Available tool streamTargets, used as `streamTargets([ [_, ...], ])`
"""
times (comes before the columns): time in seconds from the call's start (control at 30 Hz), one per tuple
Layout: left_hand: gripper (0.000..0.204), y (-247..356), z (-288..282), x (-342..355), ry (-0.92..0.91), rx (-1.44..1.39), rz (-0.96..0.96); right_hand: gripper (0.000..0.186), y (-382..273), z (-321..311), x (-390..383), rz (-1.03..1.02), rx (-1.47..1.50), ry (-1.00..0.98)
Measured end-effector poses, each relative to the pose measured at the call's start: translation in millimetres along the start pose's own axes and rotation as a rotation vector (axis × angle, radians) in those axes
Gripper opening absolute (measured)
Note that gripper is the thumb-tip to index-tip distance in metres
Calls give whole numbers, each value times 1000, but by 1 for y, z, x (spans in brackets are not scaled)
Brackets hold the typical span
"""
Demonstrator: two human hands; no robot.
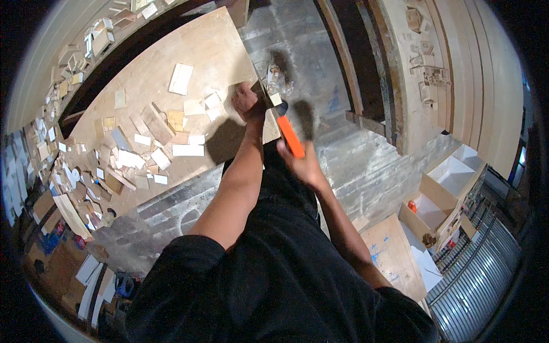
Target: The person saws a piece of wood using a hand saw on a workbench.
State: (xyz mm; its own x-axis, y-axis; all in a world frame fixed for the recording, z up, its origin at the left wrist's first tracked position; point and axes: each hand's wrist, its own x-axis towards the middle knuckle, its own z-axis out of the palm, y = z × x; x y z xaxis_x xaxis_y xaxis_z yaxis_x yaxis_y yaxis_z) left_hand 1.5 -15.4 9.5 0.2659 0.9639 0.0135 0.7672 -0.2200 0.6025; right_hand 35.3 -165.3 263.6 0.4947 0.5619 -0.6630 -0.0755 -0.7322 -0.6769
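At the right edge of a wooden tabletop (160, 63), my left hand (247, 102) rests with its fingers curled. What lies under them is hidden. Just past that hand, a small pale wood piece (275, 99) shows at the table edge. My right hand (306, 167), slightly blurred, is closed round the lower end of an orange-handled tool (291, 137). The tool slants up toward the pale piece, and its dark far end is beside it; I cannot make out its exact kind. A pale rectangular block (180, 79) lies beyond my left hand.
Several wood offcuts (154, 123) and white pieces cover the table's left part. Small wooden items line a shelf (106, 34) at the far left and another ledge (426, 74) at right. Open wooden boxes (437, 203) stand lower right, beside a paint-marked board (392, 251) and corrugated metal (480, 268).
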Motion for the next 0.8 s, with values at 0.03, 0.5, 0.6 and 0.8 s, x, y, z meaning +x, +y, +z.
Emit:
streamTargets([
  [0.03, 35, -1, 1, 4, 6, 21, -1, 55, -6, -5, -15, -31, -4, 3],
  [0.5, 34, 17, -15, 3, 36, 44, 127, 46, 20, 20, 29, 27, 222, 49],
  [0.6, 33, 12, -11, 4, 50, 11, 151, 45, 1, 14, 28, 133, 210, 68],
  [0.8, 33, 19, -20, 4, 43, 51, 189, 44, -82, -42, -31, -65, 139, 137],
])
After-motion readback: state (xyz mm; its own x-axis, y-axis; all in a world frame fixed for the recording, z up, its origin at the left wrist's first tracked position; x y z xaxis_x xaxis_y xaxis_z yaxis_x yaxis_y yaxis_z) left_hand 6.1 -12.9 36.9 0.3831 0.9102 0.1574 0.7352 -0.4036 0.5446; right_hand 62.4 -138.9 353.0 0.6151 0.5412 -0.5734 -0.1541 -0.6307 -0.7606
